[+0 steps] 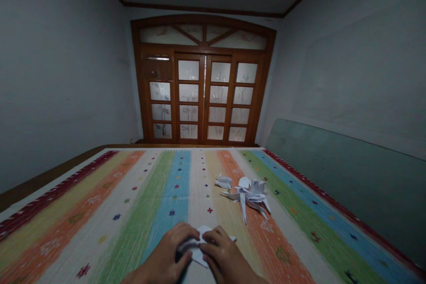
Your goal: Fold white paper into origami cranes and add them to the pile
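Observation:
A small piece of white paper (203, 244) lies partly folded on the striped mat (140, 213) near the bottom middle. My left hand (173, 250) presses on its left side with bent fingers. From the right, my right hand (226, 255) pinches the same paper, fingertips curled onto it. Most of the paper is hidden under both hands.
Several finished white folded paper figures (248, 195) lie in a loose pile on the mat a short way beyond my right hand. A greenish panel (333, 173) leans against the right wall. Wooden glazed doors (203, 97) stand at the far end.

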### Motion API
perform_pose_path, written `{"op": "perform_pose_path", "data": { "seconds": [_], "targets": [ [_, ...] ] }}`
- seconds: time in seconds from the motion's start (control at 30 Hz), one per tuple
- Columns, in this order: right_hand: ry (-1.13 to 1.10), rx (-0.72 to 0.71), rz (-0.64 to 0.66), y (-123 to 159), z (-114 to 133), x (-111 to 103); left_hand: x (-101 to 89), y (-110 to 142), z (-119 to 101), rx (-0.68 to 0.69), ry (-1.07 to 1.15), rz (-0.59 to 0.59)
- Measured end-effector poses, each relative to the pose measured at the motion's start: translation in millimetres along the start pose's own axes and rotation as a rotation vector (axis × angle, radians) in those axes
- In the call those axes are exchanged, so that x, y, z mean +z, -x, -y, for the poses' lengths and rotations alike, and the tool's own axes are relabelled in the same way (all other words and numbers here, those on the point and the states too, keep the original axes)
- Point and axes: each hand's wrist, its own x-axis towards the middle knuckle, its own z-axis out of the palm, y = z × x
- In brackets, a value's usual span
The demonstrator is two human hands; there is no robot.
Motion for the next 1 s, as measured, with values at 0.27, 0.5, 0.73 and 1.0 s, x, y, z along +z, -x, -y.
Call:
{"op": "perform_pose_path", "data": {
  "seconds": [0.27, 0.5, 0.73, 1.0],
  "targets": [
    [-0.132, 0.123, -0.039, 5.3, 0.5, -10.9, -1.4, -0.7, -8.1, -0.031, -0.169, 0.153],
    [-0.155, 0.054, 0.002, 5.7, -3.4, -13.3, 0.0, -1.9, -3.5, 0.036, -0.171, 0.099],
    [-0.201, 0.052, -0.104, 5.4, -5.6, -4.6, 7.3, -2.9, 8.2, 0.008, -0.193, 0.028],
    [-0.269, 0.245, -0.204, 2.9, -6.6, 4.1, 11.1, -5.6, 11.7, -0.234, -0.112, -0.048]
  ]
}}
